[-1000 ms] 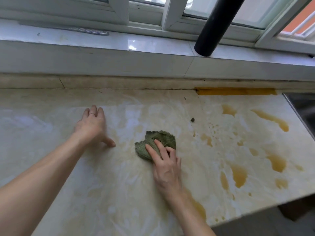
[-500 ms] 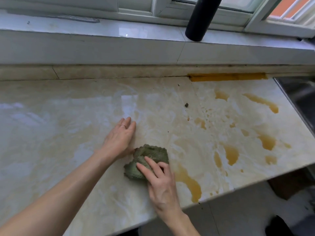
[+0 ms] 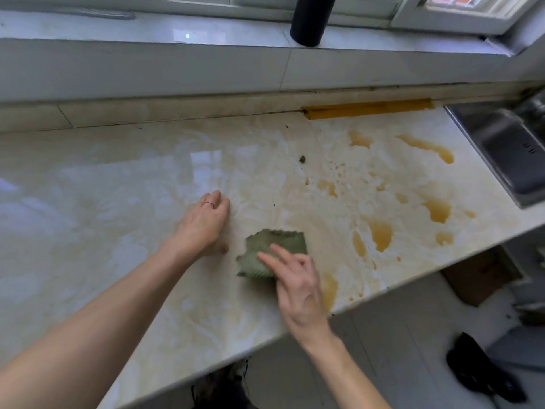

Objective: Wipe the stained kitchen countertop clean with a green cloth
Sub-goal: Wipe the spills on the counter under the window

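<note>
Just left of the green cloth the left hand rests on the worktop, blocking that side. Right of the cloth and behind it the surface lies open — only a dark speck behind it — as far as the sink and back ledge.

One head-worn camera looks steeply down, close over the countertop, toward the window.

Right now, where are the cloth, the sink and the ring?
cloth [image 3: 277, 246]: head view, its bare upper fold.
sink [image 3: 505, 149]: head view, its steel basin wall.
ring [image 3: 208, 203]: head view, the band's top.
</note>
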Demonstrator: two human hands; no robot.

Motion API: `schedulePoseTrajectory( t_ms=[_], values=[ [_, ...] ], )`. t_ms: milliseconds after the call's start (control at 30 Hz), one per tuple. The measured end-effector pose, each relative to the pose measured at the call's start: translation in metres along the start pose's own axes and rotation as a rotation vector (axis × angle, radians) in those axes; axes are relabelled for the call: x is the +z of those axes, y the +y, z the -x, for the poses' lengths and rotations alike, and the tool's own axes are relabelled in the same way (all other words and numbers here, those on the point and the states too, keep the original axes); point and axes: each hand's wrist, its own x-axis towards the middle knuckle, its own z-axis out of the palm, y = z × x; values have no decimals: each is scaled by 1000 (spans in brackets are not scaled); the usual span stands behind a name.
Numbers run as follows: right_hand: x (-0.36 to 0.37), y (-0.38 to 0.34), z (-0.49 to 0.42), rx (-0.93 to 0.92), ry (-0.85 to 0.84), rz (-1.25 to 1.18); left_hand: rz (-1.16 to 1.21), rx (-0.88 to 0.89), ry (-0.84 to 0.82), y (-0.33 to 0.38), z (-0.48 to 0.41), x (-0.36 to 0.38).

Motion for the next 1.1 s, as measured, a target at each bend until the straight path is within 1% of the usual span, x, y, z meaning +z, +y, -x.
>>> schedulePoseTrajectory(
  t_ms=[67, 100, 200, 333, 400, 467, 500, 567, 633, 700, 767, 833, 867, 933, 1033, 1100],
  values=[
    [11, -14, 39, -41, -106, 67, -6, -6, -12, 1, -1, 0],
    [15, -12, 52, -63, -134, 90, -6, -7, -13, 1, -2, -1],
    [13, 15, 54, -71, -162, 118, 14, -26, -1, 4, 1, 2],
    [-3, 50, 25, 92, -134, 114, 55, -22, 8, 18, 15, 12],
    [-12, 55, 8, 178, -118, 50, 77, 8, 7, 30, 21, 18],
    [-17, 45, 9, 220, -86, -42, 77, 34, 11, 42, 25, 22],
    [-17, 37, 16, 210, -82, -79, 78, 39, 18, 47, 26, 24],
    [-12, 22, 44, 120, -148, -103, 84, 31, 27, 55, 29, 28],
    [-8, 19, 74, -34, -248, -40, 87, 10, 26, 60, 31, 31],
    [-15, 39, 82, -111, -311, 26, 85, -13, 16, 68, 35, 33],
    [-26, 69, 71, -93, -319, 44, 86, -31, 15, 75, 39, 35],
    [-42, 95, 56, -10, -309, 31, 86, -47, 23, 83, 43, 39],
    [-48, 101, 49, 30, -311, 9, 81, -54, 26, 86, 45, 41],
    [-53, 99, 47, 37, -339, -39, 72, -69, 38, 90, 46, 44],
    [-49, 83, 69, -119, -395, -66, 66, -93, 50, 94, 43, 47],
    [-45, 86, 84, -234, -414, -25, 66, -110, 49, 95, 42, 47]
  ],
)
